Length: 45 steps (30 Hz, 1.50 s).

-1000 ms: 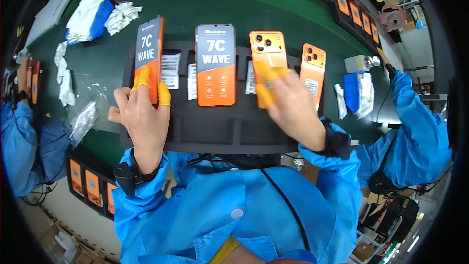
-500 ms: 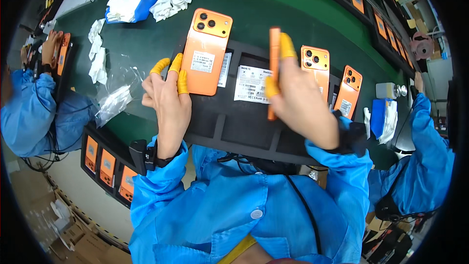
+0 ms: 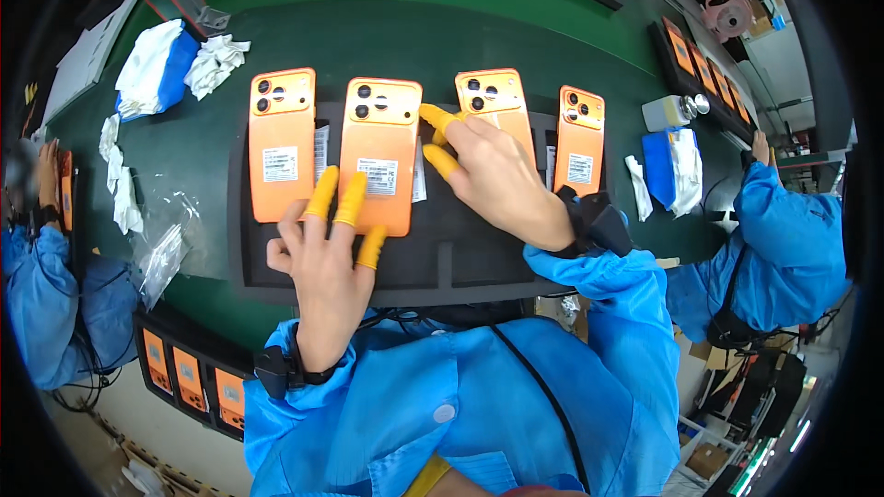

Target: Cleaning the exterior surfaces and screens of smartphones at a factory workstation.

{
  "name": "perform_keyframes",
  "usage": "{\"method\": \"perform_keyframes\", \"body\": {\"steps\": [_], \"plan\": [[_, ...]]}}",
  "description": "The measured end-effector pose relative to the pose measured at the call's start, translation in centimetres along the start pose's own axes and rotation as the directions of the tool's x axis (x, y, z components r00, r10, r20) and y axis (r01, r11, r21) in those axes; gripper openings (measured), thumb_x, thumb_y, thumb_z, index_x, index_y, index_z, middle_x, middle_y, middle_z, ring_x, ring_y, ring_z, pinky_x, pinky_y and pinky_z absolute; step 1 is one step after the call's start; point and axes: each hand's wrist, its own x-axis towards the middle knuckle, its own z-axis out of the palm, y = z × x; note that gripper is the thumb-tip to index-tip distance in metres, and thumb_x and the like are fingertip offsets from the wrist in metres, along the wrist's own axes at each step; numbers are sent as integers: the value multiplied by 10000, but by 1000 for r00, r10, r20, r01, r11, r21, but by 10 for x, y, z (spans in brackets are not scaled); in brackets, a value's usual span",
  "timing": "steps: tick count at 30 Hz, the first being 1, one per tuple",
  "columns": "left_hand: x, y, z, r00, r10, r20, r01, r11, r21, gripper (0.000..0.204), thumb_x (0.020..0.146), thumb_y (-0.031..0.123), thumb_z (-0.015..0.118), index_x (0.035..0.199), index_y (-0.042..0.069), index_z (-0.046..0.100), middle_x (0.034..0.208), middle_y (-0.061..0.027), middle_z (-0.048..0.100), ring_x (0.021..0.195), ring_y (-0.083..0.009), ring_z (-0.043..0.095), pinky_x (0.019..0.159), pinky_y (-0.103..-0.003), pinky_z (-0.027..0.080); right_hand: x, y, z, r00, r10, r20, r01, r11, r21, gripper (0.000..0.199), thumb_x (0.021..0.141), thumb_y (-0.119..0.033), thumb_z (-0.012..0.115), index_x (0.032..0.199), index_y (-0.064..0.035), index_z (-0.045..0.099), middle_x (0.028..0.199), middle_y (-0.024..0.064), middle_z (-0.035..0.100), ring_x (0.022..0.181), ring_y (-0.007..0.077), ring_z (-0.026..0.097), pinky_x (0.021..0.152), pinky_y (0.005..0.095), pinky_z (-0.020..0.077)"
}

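Four orange phones lie back up on a black foam tray (image 3: 414, 276), each with a white label. My left hand (image 3: 327, 262), in yellow finger cots, lies with spread fingers over the lower part of the second phone (image 3: 382, 143) from the left. My right hand (image 3: 502, 179) is beside that phone's right edge, thumb and forefinger apart and reaching toward it. Under my right hand the third phone (image 3: 493, 97) is partly hidden. To the left is the leftmost phone (image 3: 281, 129), and at the right end lies the rightmost phone (image 3: 582, 133). White labels show partly between the phones.
On the green table, blue packs of white wipes stand left (image 3: 152, 74) and right (image 3: 677, 170). A crumpled wipe (image 3: 216, 64) and a clear plastic bag (image 3: 166, 258) lie at the left. Trays of phones line the far side. Co-workers in blue sit at both sides.
The phone my right hand held on edge now lies flat, back up, second from the left. My left hand has moved onto its lower part. The whole view has shifted.
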Motion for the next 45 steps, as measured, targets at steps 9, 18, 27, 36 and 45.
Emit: {"method": "perform_keyframes", "body": {"steps": [9, 18, 27, 36, 45], "plan": [[15, 9, 6, 983, 142, 117, -154, 983, 97, 331, 687, 134, 759, 1004, 103, 671, 1190, -61, 552, 1234, -312, 380, 829, -517, 229, -63, 61, -38, 974, -225, -38, 198, 916, -348, 615, 604, -351, 799, 1168, -170, 636, 1290, 131, 498, 1265, 325, 408, 978, 525, 314], [11, 25, 11, 988, 113, 104, -131, 974, 183, 408, 729, 209, 749, 1100, 74, 647, 1173, -49, 594, 1239, -260, 396, 867, -457, 223, -65, 64, -44, 934, -191, -303, 99, 951, -293, 327, 712, -204, 758, 981, -61, 640, 1014, 104, 598, 978, 276, 573, 849, 411, 425], [-15, 94, 42, 844, 529, 87, -485, 822, -299, 226, 741, 203, 721, 925, 80, 676, 1009, -45, 607, 1130, -259, 486, 793, -426, 242, -119, 69, -42, 978, 50, -203, -99, 966, -237, 248, 679, -139, 773, 792, -34, 578, 745, 121, 545, 715, 307, 584, 600, 391, 478], [-16, 125, 58, 867, 498, -24, -491, 846, -208, 198, 734, 227, 710, 829, 73, 630, 922, -46, 580, 1100, -242, 506, 751, -416, 232, -112, 90, -61, 988, 133, -74, -134, 991, -4, 149, 723, -19, 697, 792, 36, 578, 705, 165, 547, 646, 322, 564, 572, 404, 464], [-18, 142, 79, 843, 531, 90, -515, 843, -155, 165, 822, 270, 642, 895, 125, 669, 894, -34, 576, 1143, -209, 473, 784, -422, 241, -103, 123, -81, 927, 264, 265, -369, 764, 529, 82, 831, -39, 636, 862, 28, 599, 721, 104, 630, 606, 170, 597, 534, 295, 448]]}}
